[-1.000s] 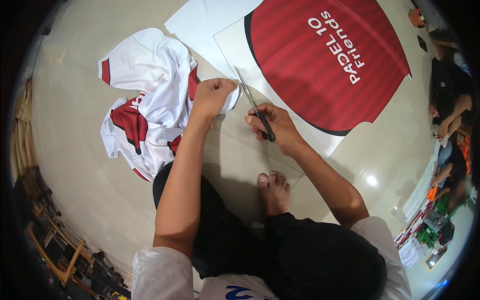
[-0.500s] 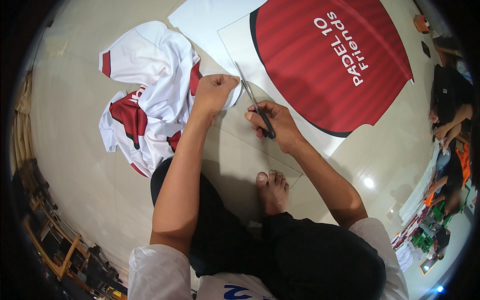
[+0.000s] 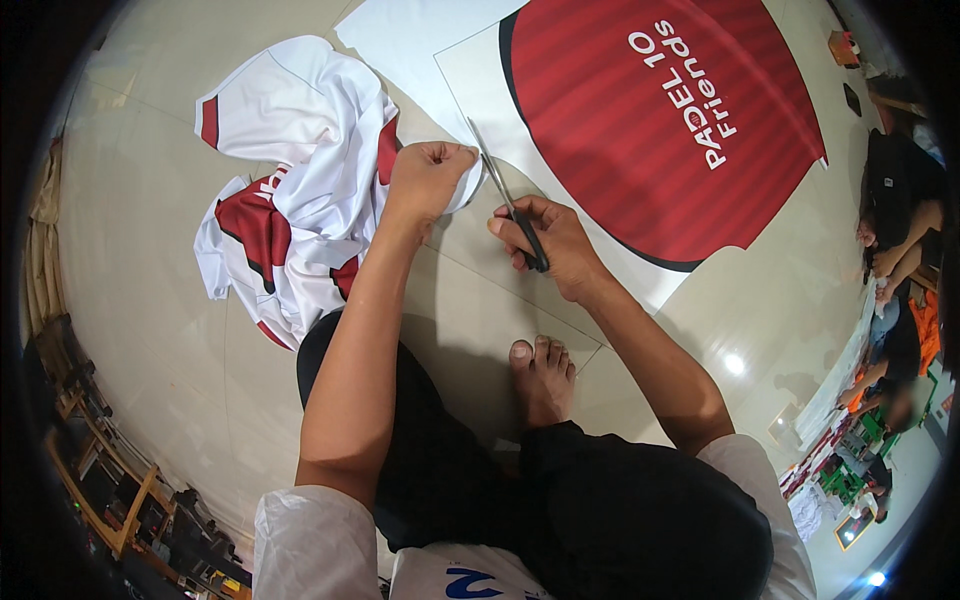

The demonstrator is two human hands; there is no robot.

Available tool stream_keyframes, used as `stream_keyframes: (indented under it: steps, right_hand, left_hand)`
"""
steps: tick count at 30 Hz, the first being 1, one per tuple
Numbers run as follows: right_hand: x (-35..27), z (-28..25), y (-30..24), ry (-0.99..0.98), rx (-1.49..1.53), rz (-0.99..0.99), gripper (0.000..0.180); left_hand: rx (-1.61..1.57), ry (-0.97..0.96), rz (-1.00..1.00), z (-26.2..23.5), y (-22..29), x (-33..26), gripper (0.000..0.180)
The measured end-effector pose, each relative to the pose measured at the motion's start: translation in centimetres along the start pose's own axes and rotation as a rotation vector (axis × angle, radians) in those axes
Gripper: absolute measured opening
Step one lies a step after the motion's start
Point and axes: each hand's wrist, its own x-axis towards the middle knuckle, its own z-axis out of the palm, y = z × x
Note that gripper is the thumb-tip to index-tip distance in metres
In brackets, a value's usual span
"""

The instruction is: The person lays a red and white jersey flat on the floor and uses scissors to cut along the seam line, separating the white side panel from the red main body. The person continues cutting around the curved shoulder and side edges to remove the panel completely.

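My left hand point(image 3: 430, 180) pinches the edge of a white and red jersey point(image 3: 335, 135), which lies bunched on the floor to its left. A thin flap of its white cloth hangs below my fingers. In my right hand point(image 3: 550, 240) is a pair of scissors point(image 3: 497, 180) with black handles, its blades pointing up and a little left. The blades look nearly closed and lie close beside the cloth edge at my left fingertips. Whether they touch it I cannot tell. To the right spreads a red printed fabric panel point(image 3: 640, 110) with a black border.
White sheet material point(image 3: 400, 35) lies under and beside the red panel on the tiled floor point(image 3: 150, 250). My bare foot point(image 3: 543, 375) rests below my hands. Other people point(image 3: 905, 200) sit along the right side. Wooden furniture point(image 3: 130, 510) stands at the lower left.
Almost nothing differs. The bunched jersey and my left hand sit very slightly further left and up; the scissors stay beside the cloth edge.
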Motion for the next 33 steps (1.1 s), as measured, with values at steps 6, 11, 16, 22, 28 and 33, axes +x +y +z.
stream_keyframes:
  steps: [6, 11, 16, 22, 28, 33]
  right_hand:
    - [0.0, 0.0, 0.1, 0.006, -0.011, -0.005, 0.039]
    - [-0.1, 0.0, -0.1, 0.002, 0.0, 0.004, 0.04]
    - [0.0, -0.1, 0.2, 0.007, -0.021, 0.001, 0.041]
    - [0.1, 0.2, -0.7, -0.017, 0.01, -0.017, 0.041]
    - [0.4, 0.2, -0.9, -0.018, 0.044, -0.008, 0.041]
    - [0.4, 0.4, -0.9, 0.003, 0.034, -0.009, 0.04]
  left_hand:
    - [-0.024, -0.004, 0.009, 0.1, 0.2, -0.2, 0.031]
    - [-0.033, 0.006, 0.001, 0.1, 0.2, -0.2, 0.03]
    - [-0.022, 0.009, 0.002, 0.2, 0.1, -0.2, 0.029]
    - [-0.025, 0.013, -0.008, 0.2, 0.4, -0.4, 0.028]
    - [-0.06, 0.003, -0.004, 0.2, 0.4, -0.5, 0.027]
    - [-0.057, -0.008, -0.008, 0.1, 0.2, -0.3, 0.026]
